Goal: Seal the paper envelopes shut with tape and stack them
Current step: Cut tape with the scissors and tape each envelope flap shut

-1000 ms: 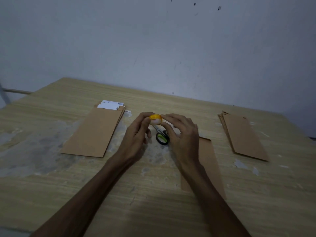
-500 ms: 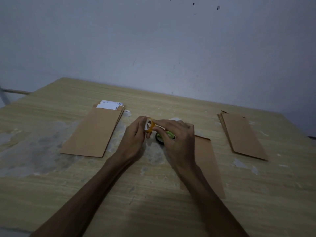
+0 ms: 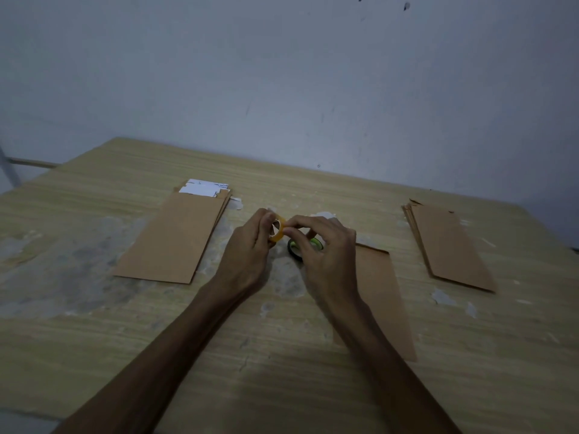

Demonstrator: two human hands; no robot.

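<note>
On a worn wooden worktop (image 3: pixel 94 355), one envelope (image 3: pixel 382 296) lies under the right forearm between a left pile (image 3: pixel 175 239) showing white paper and a right pile (image 3: pixel 451 245). The left hand (image 3: pixel 247 249) grips a tape roll (image 3: pixel 278 230) while the right hand (image 3: pixel 326 245) pinches its edge. The tape end could slip or stick to the fingers (image 3: pixel 293 221), and the scissors (image 3: pixel 305 249) beneath crowd the hands.

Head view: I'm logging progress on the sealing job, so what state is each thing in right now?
tape roll: lifted off the table, gripped by both hands.
left hand: holds the roll.
right hand: fingers pinch at the roll's rim.
scissors: lying on the table, untouched.
single envelope: flat, partly under the right arm.
left stack: flat, white paper showing at the top.
right stack: flat, untouched.
</note>
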